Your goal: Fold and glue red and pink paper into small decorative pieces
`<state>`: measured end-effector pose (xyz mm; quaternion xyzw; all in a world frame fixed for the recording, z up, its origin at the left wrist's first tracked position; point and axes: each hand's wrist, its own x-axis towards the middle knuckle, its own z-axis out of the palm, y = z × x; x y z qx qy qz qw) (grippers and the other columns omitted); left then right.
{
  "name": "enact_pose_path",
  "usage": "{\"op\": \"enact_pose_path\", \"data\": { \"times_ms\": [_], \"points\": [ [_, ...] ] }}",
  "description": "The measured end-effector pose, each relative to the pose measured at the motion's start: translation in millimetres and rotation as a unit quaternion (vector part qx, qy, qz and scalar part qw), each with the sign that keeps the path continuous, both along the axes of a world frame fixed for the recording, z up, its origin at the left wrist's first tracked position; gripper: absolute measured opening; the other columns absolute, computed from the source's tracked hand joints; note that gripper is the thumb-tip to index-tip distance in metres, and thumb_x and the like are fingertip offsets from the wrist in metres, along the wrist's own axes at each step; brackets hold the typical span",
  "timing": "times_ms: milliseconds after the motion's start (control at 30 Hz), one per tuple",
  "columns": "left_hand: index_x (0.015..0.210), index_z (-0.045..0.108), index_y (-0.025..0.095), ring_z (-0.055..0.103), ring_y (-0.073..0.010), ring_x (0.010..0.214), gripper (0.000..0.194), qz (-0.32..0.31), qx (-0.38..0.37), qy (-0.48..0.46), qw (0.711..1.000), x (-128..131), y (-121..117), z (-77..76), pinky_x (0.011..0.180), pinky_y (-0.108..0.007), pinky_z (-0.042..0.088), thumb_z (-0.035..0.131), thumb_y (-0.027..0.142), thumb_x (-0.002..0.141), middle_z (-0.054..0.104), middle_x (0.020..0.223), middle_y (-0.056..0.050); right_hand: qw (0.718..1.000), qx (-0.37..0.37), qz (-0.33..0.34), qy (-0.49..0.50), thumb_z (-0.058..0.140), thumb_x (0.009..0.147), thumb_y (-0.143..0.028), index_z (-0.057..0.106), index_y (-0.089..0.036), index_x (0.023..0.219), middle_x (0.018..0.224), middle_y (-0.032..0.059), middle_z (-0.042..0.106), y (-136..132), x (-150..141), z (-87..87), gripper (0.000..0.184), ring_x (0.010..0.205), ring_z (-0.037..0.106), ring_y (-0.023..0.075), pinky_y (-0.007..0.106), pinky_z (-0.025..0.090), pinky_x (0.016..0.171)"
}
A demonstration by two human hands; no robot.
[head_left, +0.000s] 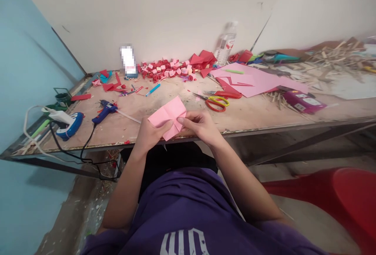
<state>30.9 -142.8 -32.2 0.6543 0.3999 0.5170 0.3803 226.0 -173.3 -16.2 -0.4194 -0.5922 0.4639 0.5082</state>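
A pink sheet of paper [170, 112] with crease lines is held just above the table's front edge, its lower right part pinched in. My left hand [151, 133] grips its left side, thumb on top and fingers hidden underneath. My right hand [199, 125] pinches the right edge between thumb and curled fingers. Both thumbs point toward the middle of the paper. Right of the paper lie scissors [216, 103] with yellow and red handles. Beyond it rests a blue pen-like stick [153, 89].
A blue glue gun [105, 112] and a power socket [69, 125] with cables lie left. Small folded red and pink paper pieces [164, 70] heap at the back, beside a phone [128, 60] and bottle [226, 45]. Pink sheets [258, 78] and wood sticks [329, 61] spread right.
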Motion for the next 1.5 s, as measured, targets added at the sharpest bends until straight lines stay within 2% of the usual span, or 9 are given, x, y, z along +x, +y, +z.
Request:
{"op": "enact_pose_path", "data": {
  "times_ms": [367, 533, 633, 800, 900, 1067, 1200, 1500],
  "points": [
    [0.081, 0.077, 0.012, 0.070, -0.0220, 0.075, 0.027, -0.022, -0.029, -0.022, 0.999, -0.3, -0.5, 2.1, 0.062, -0.026, 0.056, 0.087, 0.033, 0.067, 0.076, 0.078, -0.006, 1.000, 0.029, -0.012, 0.003, 0.077, 0.087, -0.048, 0.073, -0.015, 0.064, 0.065, 0.0021, 0.070, 0.7, 1.8, -2.1, 0.040, 0.062, 0.059, 0.0149, 0.026, 0.044, 0.063],
    [0.084, 0.078, 0.011, 0.071, -0.0231, 0.078, 0.030, -0.022, -0.039, -0.022, 0.999, -0.9, -0.5, 1.7, 0.064, -0.027, 0.057, 0.088, 0.033, 0.066, 0.077, 0.081, -0.007, 0.997, -0.015, -0.026, 0.066, 0.078, 0.086, -0.050, 0.074, -0.017, 0.065, 0.066, 0.0035, 0.072, 5.1, 1.0, -7.0, 0.040, 0.062, 0.065, 0.0179, 0.027, 0.050, 0.062],
    [0.085, 0.078, 0.010, 0.071, -0.0231, 0.078, 0.032, -0.003, -0.035, -0.032, 0.999, -0.7, -0.3, 2.6, 0.064, -0.027, 0.057, 0.088, 0.034, 0.066, 0.077, 0.082, -0.007, 0.996, -0.013, -0.030, 0.078, 0.077, 0.085, -0.054, 0.074, -0.017, 0.065, 0.064, 0.0038, 0.072, 5.0, 1.3, -5.7, 0.043, 0.059, 0.066, 0.0173, 0.027, 0.052, 0.061],
    [0.089, 0.078, 0.010, 0.072, -0.0232, 0.078, 0.036, 0.017, -0.023, -0.050, 0.998, 0.6, 0.5, 3.3, 0.064, -0.027, 0.057, 0.087, 0.038, 0.068, 0.079, 0.085, -0.008, 0.996, -0.061, 0.059, 0.012, 0.084, 0.081, -0.052, 0.075, -0.016, 0.076, 0.074, 0.0063, 0.077, -0.4, 2.8, -1.6, 0.038, 0.070, 0.076, 0.0209, 0.027, 0.059, 0.067],
    [0.092, 0.078, 0.010, 0.073, -0.0240, 0.082, 0.037, 0.014, -0.019, -0.053, 0.998, 0.7, 0.3, 2.9, 0.067, -0.028, 0.058, 0.086, 0.039, 0.070, 0.080, 0.089, -0.009, 0.994, -0.082, 0.071, 0.010, 0.084, 0.081, -0.054, 0.077, -0.015, 0.081, 0.078, 0.0081, 0.079, -1.2, 2.6, -1.9, 0.040, 0.078, 0.079, 0.0233, 0.029, 0.062, 0.074],
    [0.094, 0.079, 0.011, 0.074, -0.0250, 0.087, 0.037, -0.006, -0.032, -0.068, 0.997, 0.9, -1.5, 4.0, 0.071, -0.028, 0.060, 0.088, 0.037, 0.070, 0.080, 0.094, -0.010, 0.995, -0.076, 0.057, 0.012, 0.083, 0.081, -0.054, 0.077, -0.014, 0.080, 0.077, 0.0086, 0.079, 0.5, 1.6, -2.4, 0.040, 0.077, 0.080, 0.0239, 0.029, 0.064, 0.072],
    [0.096, 0.079, 0.011, 0.075, -0.0273, 0.092, 0.040, -0.026, -0.038, -0.071, 0.996, 1.2, -2.3, 5.8, 0.074, -0.030, 0.061, 0.090, 0.036, 0.066, 0.080, 0.096, -0.010, 0.996, -0.072, 0.050, 0.018, 0.082, 0.082, -0.055, 0.077, -0.015, 0.081, 0.077, 0.0082, 0.078, -0.2, 1.4, -1.8, 0.041, 0.077, 0.080, 0.0261, 0.033, 0.065, 0.072],
    [0.093, 0.079, 0.011, 0.075, -0.0279, 0.094, 0.039, -0.017, -0.048, -0.067, 0.996, 1.6, -4.5, 6.1, 0.074, -0.030, 0.062, 0.091, 0.038, 0.067, 0.080, 0.100, -0.011, 0.997, -0.061, 0.049, -0.001, 0.080, 0.084, -0.056, 0.077, -0.015, 0.082, 0.078, 0.0085, 0.079, 0.2, 2.1, -4.2, 0.041, 0.077, 0.080, 0.0262, 0.033, 0.064, 0.072]
  ]
}}
